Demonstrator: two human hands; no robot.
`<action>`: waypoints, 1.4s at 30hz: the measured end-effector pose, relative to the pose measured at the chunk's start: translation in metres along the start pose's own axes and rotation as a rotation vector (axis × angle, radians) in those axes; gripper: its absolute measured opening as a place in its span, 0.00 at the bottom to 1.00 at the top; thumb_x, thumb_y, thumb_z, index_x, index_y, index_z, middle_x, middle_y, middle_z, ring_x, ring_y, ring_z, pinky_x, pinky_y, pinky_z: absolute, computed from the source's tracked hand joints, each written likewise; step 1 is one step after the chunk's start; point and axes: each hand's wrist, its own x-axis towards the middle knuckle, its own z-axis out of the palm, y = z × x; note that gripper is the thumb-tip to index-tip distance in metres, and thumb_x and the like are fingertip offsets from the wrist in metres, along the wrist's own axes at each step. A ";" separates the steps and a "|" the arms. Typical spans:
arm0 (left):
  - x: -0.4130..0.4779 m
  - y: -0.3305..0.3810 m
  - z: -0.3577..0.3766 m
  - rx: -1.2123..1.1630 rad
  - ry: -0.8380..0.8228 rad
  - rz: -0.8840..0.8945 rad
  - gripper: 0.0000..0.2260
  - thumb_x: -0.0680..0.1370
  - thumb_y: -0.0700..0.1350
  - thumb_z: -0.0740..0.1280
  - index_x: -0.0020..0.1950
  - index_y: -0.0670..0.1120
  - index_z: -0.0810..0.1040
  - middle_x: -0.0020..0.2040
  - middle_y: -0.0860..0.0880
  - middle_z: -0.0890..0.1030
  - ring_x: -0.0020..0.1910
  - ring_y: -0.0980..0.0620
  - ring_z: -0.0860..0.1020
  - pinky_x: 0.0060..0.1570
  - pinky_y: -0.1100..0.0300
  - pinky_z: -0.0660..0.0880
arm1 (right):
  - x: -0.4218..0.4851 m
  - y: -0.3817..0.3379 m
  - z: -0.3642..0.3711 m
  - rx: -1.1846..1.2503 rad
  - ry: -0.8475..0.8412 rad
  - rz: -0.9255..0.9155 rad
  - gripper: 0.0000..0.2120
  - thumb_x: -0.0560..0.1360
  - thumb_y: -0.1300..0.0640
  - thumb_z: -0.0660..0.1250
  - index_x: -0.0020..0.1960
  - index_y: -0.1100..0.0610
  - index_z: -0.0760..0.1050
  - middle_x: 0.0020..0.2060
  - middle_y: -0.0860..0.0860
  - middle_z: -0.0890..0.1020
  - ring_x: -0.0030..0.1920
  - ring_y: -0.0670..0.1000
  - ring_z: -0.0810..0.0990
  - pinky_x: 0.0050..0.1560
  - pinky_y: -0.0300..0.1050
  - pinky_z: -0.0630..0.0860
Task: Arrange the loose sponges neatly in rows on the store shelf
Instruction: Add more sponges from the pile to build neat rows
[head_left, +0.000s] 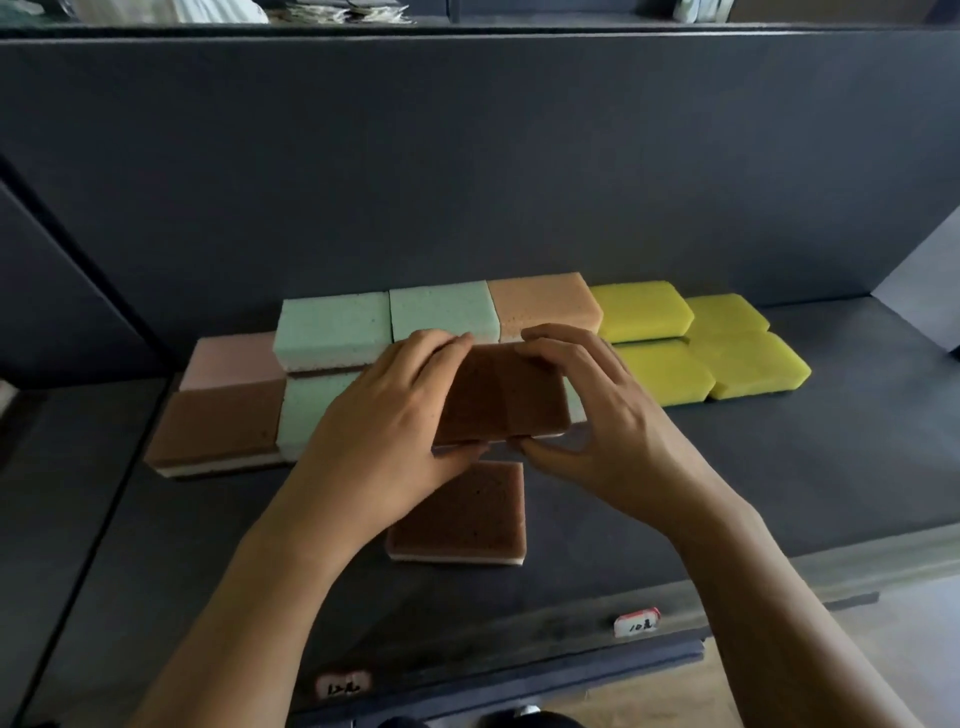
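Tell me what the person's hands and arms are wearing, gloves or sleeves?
Nothing visible. The left hand and right hand are ungloved, with no rings showing. The left forearm and right forearm are bare to the frame's edge: no sleeve, watch or bracelet in view.

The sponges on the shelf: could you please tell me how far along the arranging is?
Done: yellow sponges, green sponges, a peach sponge, a pink sponge and the left brown sponge sit in two rows. In hand: left hand and right hand grip the held brown sponge over the front row. Left: the loose brown sponge lies alone in front.
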 end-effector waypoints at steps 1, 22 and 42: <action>-0.002 -0.002 -0.002 -0.021 0.009 -0.027 0.37 0.70 0.55 0.72 0.76 0.46 0.63 0.70 0.52 0.67 0.67 0.53 0.69 0.61 0.61 0.65 | 0.001 0.000 0.000 0.036 -0.026 0.005 0.36 0.70 0.49 0.77 0.72 0.57 0.66 0.71 0.52 0.68 0.70 0.51 0.68 0.66 0.50 0.73; -0.066 -0.047 -0.046 0.147 0.093 -0.190 0.26 0.70 0.53 0.69 0.67 0.50 0.75 0.66 0.51 0.73 0.63 0.47 0.73 0.59 0.47 0.74 | 0.063 -0.051 0.051 0.159 -0.227 -0.240 0.34 0.72 0.46 0.75 0.72 0.54 0.65 0.67 0.47 0.71 0.66 0.42 0.69 0.65 0.38 0.71; -0.061 -0.170 -0.075 0.004 -0.011 -0.151 0.27 0.68 0.58 0.69 0.66 0.54 0.71 0.62 0.57 0.69 0.59 0.55 0.71 0.58 0.52 0.73 | 0.147 -0.088 0.124 -0.277 -0.171 0.046 0.22 0.73 0.57 0.74 0.65 0.48 0.75 0.64 0.46 0.77 0.64 0.50 0.75 0.62 0.50 0.74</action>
